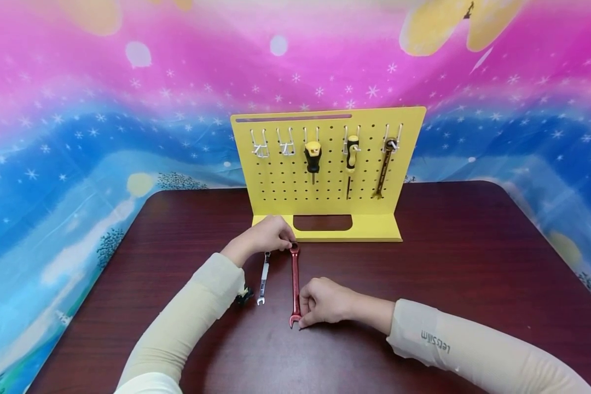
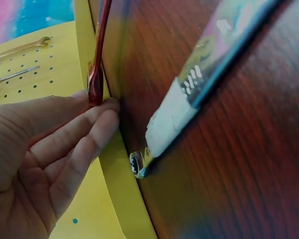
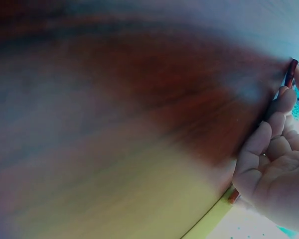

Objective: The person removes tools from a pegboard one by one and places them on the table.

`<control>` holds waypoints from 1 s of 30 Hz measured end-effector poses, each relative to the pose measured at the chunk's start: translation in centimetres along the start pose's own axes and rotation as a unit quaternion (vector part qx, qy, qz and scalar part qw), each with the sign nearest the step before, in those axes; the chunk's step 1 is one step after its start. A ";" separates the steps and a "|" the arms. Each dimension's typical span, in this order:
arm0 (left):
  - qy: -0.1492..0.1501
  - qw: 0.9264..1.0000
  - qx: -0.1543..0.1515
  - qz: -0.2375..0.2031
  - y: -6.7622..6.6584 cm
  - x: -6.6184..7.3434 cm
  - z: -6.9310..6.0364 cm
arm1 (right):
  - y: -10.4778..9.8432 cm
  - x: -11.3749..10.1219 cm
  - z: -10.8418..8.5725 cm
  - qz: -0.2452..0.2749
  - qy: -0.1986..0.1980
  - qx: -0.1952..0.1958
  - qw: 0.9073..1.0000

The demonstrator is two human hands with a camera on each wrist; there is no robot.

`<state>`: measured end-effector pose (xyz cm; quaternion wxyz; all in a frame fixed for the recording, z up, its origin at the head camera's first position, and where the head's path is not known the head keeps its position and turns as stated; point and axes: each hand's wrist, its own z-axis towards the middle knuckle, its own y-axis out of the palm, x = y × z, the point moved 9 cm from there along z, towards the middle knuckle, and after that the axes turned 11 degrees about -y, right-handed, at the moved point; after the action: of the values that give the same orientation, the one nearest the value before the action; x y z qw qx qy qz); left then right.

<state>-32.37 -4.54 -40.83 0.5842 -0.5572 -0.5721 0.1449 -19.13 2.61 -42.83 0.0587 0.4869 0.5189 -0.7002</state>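
Note:
A red combination wrench (image 1: 295,282) lies lengthwise on the table in front of the yellow pegboard stand. My left hand (image 1: 271,234) pinches its ring end between thumb and fingertips, close to the stand's base; the left wrist view also shows this hand (image 2: 65,144) at the red wrench (image 2: 95,82). At the open-jaw end, my right hand (image 1: 327,301) holds the wrench with thumb and forefinger, the other fingers curled alongside. To the left lies a smaller silver wrench (image 1: 264,279) with a white wrap, untouched. In the right wrist view, the right hand (image 3: 274,159) partly hides the red wrench.
The yellow pegboard (image 1: 285,186) stands upright behind the hands. From its hooks hang a short screwdriver (image 1: 313,156), a longer screwdriver (image 1: 352,153) and a dark wrench (image 1: 384,169). Two left hooks (image 1: 260,148) bear nothing. A small black object (image 1: 244,296) lies by the left sleeve.

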 end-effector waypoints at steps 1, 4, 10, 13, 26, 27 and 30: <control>0.000 1.000 0.001 0.003 0.0 -0.1 0.0 | 0.0 0.0 0.0 -0.002 -0.001 -0.002 1.000; -0.002 1.000 0.007 0.005 -0.1 -0.2 -0.1 | -0.1 -0.1 0.2 -0.007 -0.001 -0.006 1.000; 0.006 1.000 0.015 0.007 -0.6 0.0 -0.3 | -0.3 0.2 0.5 0.005 0.002 -0.008 1.000; 0.011 1.000 0.017 0.004 -0.9 0.0 -0.4 | -0.6 0.4 0.5 0.022 0.004 -0.007 1.000; 0.042 0.999 0.030 -0.003 -2.8 1.1 -1.2 | -4.4 2.2 -0.4 0.054 0.006 0.036 0.998; 0.049 0.998 0.032 -0.004 -3.1 1.3 -1.3 | -4.9 2.4 -0.4 0.053 0.007 0.045 0.998; 0.064 0.997 0.045 -0.009 -4.1 1.9 -1.5 | -6.4 3.2 -0.5 0.050 0.019 0.072 0.996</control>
<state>-32.51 -5.12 -36.12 0.6450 -0.5338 -0.5313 0.1293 -24.26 7.32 -40.93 0.0485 0.5287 0.4426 -0.7226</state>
